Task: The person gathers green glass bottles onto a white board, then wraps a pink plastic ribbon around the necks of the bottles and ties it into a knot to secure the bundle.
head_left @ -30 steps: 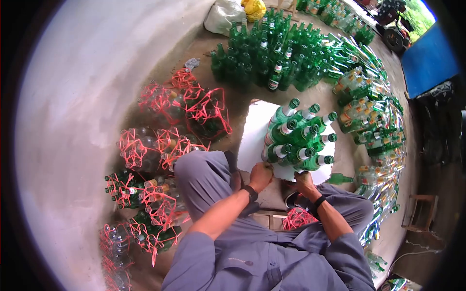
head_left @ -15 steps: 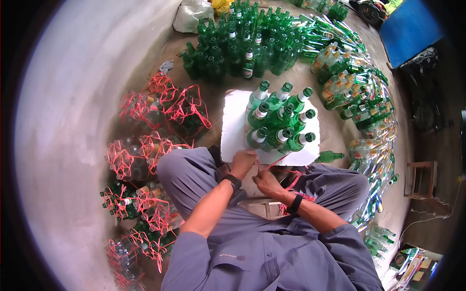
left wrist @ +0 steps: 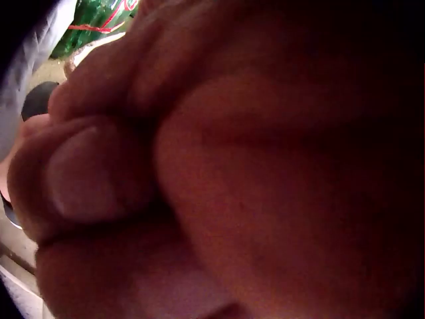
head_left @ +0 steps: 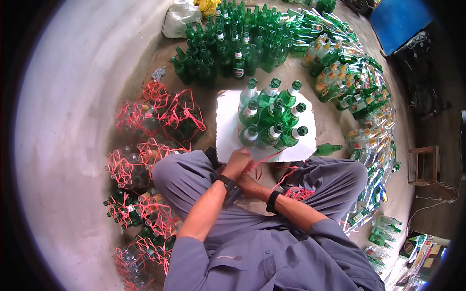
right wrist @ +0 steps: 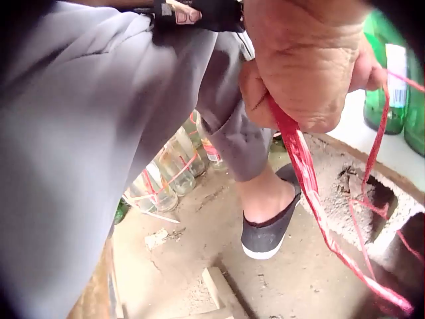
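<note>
Several green glass bottles (head_left: pixel 269 114) stand upright in a tight cluster on a white board (head_left: pixel 225 109). A red plastic strap (head_left: pixel 272 155) runs low past the cluster to my hands at the board's near edge. My left hand (head_left: pixel 237 164) has its fingers curled around the strap. Just below and partly behind it, my right hand (head_left: pixel 251 185) holds the strap too; its fingertips are hidden in the head view. In the right wrist view, red strap (right wrist: pixel 302 159) hangs from a clenched hand. Curled fingers (left wrist: pixel 99 173) fill most of the left wrist view.
Strapped bottle bundles (head_left: pixel 179 114) line the left side by the wall. More green bottles (head_left: pixel 228 53) stand at the back, and lying bottles (head_left: pixel 335 77) form piles along the right. One green bottle (head_left: pixel 329 149) lies beside the board. Loose red strap (head_left: pixel 298 194) is heaped between the legs.
My hands had been apart at the board's near edge; they have come together, the right crossing leftward under the left. The strap now shows between them. The head view has shifted.
</note>
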Motion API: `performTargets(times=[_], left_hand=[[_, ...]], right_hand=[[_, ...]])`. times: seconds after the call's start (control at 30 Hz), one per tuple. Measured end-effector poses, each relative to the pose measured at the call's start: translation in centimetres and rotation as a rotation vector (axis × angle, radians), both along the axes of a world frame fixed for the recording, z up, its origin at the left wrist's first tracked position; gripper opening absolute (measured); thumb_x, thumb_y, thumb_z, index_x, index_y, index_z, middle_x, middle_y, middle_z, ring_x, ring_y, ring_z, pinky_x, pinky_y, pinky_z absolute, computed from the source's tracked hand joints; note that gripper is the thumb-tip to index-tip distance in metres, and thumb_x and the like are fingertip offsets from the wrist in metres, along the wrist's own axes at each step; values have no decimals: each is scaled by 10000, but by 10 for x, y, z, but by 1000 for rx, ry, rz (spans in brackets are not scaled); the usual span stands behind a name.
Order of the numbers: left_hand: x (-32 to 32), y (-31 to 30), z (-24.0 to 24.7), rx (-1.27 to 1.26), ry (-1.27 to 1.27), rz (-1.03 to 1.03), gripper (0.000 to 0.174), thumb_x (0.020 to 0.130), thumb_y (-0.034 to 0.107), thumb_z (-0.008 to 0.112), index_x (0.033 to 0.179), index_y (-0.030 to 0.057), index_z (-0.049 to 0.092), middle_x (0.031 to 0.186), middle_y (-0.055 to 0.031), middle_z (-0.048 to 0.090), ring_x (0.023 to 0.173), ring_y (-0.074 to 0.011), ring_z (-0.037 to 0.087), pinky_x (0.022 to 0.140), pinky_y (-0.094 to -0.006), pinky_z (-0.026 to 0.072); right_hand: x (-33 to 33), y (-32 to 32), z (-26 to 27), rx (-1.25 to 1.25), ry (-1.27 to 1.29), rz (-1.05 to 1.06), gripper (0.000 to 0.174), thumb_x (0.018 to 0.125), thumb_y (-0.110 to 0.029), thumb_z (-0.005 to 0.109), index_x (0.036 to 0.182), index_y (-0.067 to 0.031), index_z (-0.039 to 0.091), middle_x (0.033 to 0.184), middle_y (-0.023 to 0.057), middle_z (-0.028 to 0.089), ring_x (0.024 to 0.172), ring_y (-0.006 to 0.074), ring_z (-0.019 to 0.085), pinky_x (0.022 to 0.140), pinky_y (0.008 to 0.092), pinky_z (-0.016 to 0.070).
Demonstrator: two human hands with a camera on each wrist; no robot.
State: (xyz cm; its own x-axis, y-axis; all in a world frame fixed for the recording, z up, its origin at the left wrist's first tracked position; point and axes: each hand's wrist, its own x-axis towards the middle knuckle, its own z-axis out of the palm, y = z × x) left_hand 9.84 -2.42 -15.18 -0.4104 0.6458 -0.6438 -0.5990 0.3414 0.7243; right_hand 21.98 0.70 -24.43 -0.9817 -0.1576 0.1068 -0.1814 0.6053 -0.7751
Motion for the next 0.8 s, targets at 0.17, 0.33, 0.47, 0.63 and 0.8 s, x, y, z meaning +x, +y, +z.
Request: performTargets(times=[0.17,0.33,0.47,0.63,0.8], left_hand=[[-5,-3,-6,34,260,-113,97,865,116,645,813,35,634,649,-16,577,495,-67,447,429,-237,305],[-2,-5,-21,104,234,-43,118,847,134,679,789,39,640,638,6,551,475,-58,438,418,-235,295],[-4,-6,-2,87,184,-52,135,842,148,687,783,39,633,630,13,531,459,-57,426,409,-236,286],[-3,-6,-4,52,215,-37,141,847,144,666,766,39,618,606,21,513,443,-56,408,397,-241,266],[-10,-11,-11,0,312,-10,139,850,136,645,749,48,606,583,32,495,427,-56,380,393,-243,244]], right_hand=[[-1,10,42,-345,-647,-205,233,833,-122,616,1061,-77,637,996,100,674,903,285,660,785,409,519],[5,27,82,-1481,-800,-799,128,927,-247,616,1011,-152,635,953,-8,639,881,128,609,760,313,485],[8,42,69,-1855,-568,-872,149,915,-235,628,1001,-112,630,871,-3,604,785,137,567,700,290,467],[12,44,50,-1932,-526,-869,163,928,-218,629,1004,-74,636,833,0,601,733,130,561,642,263,466],[6,37,66,-1886,-533,-862,215,960,-185,610,1127,-51,624,866,4,596,737,110,542,628,225,452]])
